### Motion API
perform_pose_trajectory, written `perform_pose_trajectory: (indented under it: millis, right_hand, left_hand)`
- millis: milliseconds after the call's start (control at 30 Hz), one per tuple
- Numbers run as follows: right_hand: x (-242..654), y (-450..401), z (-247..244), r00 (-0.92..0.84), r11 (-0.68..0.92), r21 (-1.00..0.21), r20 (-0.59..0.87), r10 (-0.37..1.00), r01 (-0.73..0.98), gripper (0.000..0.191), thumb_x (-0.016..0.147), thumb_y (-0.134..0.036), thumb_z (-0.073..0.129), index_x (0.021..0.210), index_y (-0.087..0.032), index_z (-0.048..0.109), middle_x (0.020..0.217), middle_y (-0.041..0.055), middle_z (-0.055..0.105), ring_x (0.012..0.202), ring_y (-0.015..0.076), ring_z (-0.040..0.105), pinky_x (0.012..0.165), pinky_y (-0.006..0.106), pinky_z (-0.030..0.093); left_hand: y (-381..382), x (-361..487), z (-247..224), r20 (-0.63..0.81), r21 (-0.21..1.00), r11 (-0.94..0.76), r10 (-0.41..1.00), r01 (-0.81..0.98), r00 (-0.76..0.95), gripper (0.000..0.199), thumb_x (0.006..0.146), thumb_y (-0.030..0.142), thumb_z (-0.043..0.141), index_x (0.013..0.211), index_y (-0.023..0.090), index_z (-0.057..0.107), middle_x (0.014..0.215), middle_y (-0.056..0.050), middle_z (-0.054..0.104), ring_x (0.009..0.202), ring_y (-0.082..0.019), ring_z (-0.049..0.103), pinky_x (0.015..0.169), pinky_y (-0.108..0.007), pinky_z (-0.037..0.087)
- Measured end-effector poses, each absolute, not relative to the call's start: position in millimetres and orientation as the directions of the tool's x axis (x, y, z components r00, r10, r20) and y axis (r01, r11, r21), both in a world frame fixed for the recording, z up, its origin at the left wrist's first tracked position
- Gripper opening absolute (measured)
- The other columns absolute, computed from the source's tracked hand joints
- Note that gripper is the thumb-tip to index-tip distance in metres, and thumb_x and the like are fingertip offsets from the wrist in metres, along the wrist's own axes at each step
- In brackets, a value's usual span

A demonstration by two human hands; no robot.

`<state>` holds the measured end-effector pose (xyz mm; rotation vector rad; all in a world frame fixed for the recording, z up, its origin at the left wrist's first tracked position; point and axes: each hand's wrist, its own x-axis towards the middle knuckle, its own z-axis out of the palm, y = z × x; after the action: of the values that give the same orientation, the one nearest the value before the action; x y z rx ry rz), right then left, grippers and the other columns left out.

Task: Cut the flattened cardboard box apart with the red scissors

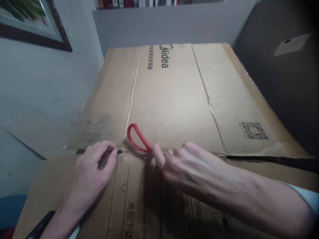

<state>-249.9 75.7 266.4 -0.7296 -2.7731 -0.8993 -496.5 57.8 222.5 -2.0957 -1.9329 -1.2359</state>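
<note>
Two large brown cardboard pieces meet along a seam: a far one (171, 99) printed "Midea" and a near one (54, 186) with handwriting and an arrow. My right hand (184, 162) is closed around scissors with a red handle (143, 141); one loop sticks out to the left, and the blades are hidden. My left hand (97, 166) rests at the seam, left of the scissors, with thumb and fingers curled together at the cardboard edge. What its fingertips pinch, if anything, is too small to tell.
Behind the cardboard stands a grey panel (161, 28) with books (119, 3) above it. A framed picture (32, 20) hangs on the left wall. A dark surface with a pale label (291, 44) rises at the right. Something blue (11, 209) shows at the lower left.
</note>
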Motion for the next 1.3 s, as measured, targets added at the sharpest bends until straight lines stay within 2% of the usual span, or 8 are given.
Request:
perform_pose_trajectory:
  millis: [100,200,367,533,700,867,1100,1300]
  right_hand:
    - [-232,85,282,-0.846,0.623,0.574,0.315,0.431,0.531,0.036,0.073,0.001,0.042,0.105,-0.007,0.057,0.050,-0.0057,0.030,0.040,0.0124,0.008,0.039,0.033,0.009]
    - [-218,93,289,-0.747,0.581,0.470,0.405,0.527,0.665,0.021,0.085,-0.010,0.044,0.103,-0.012,0.052,0.047,-0.0077,0.025,0.040,0.0117,0.007,0.041,0.031,0.006]
    - [-210,98,286,-0.598,0.606,0.118,0.394,0.698,0.786,0.032,0.095,-0.045,0.041,0.108,-0.016,0.047,0.054,-0.0034,0.046,0.043,0.0137,0.031,0.045,0.029,0.014]
    - [-221,110,276,-0.522,0.592,-0.032,0.435,0.733,0.805,0.038,0.092,-0.045,0.041,0.117,-0.017,0.044,0.069,0.0012,0.058,0.055,0.0181,0.048,0.053,0.030,0.018]
    - [-242,141,260,-0.487,0.594,0.019,0.592,0.642,0.804,0.021,0.091,-0.035,0.041,0.105,-0.021,0.046,0.071,0.0006,0.056,0.055,0.0154,0.042,0.053,0.031,0.014]
    - [-253,157,256,-0.491,0.607,0.054,0.646,0.585,0.793,0.019,0.091,-0.033,0.040,0.102,-0.019,0.047,0.081,0.0032,0.059,0.062,0.0155,0.045,0.053,0.033,0.012]
    - [-258,160,248,-0.491,0.603,0.069,0.657,0.572,0.795,0.023,0.095,-0.031,0.033,0.103,-0.017,0.049,0.080,0.0046,0.057,0.069,0.0175,0.045,0.057,0.034,0.017]
    - [-261,161,242,-0.465,0.575,0.050,0.646,0.605,0.817,0.022,0.094,-0.031,0.034,0.101,-0.017,0.050,0.080,0.0046,0.056,0.067,0.0170,0.044,0.058,0.034,0.014]
  left_hand:
    - [57,-491,229,0.486,0.385,-0.221,0.874,0.896,0.006,0.026,0.086,0.044,0.047,0.078,0.023,0.060,0.081,0.001,0.060,0.083,-0.019,0.053,0.078,-0.033,0.037]
    - [56,-481,239,0.339,0.405,-0.083,0.938,0.910,-0.065,0.028,0.083,0.049,0.049,0.080,0.023,0.059,0.085,-0.002,0.059,0.087,-0.022,0.052,0.080,-0.036,0.037]
    - [60,-462,247,0.210,0.372,0.061,0.967,0.926,-0.148,0.031,0.079,0.051,0.051,0.096,0.024,0.053,0.089,-0.004,0.060,0.092,-0.028,0.049,0.083,-0.039,0.036]
    - [68,-457,232,0.258,0.433,0.115,0.934,0.894,-0.245,0.032,0.078,0.057,0.048,0.081,0.025,0.049,0.081,-0.003,0.059,0.083,-0.028,0.047,0.078,-0.038,0.037]
    - [69,-476,212,0.480,0.602,-0.122,0.845,0.789,-0.236,0.033,0.076,0.060,0.056,0.073,0.028,0.063,0.082,0.003,0.065,0.086,-0.024,0.052,0.083,-0.037,0.037]
    - [64,-480,220,0.589,0.494,-0.341,0.808,0.800,-0.020,0.020,0.081,0.054,0.061,0.077,0.036,0.069,0.082,0.009,0.069,0.083,-0.019,0.060,0.077,-0.032,0.039]
    - [60,-468,225,0.638,0.479,-0.341,0.768,0.809,-0.054,0.029,0.086,0.058,0.051,0.074,0.039,0.070,0.072,0.006,0.067,0.074,-0.020,0.058,0.070,-0.035,0.038]
    - [67,-483,220,0.560,0.472,-0.338,0.828,0.814,0.018,0.021,0.083,0.050,0.059,0.071,0.036,0.069,0.074,0.008,0.067,0.075,-0.019,0.059,0.073,-0.033,0.039]
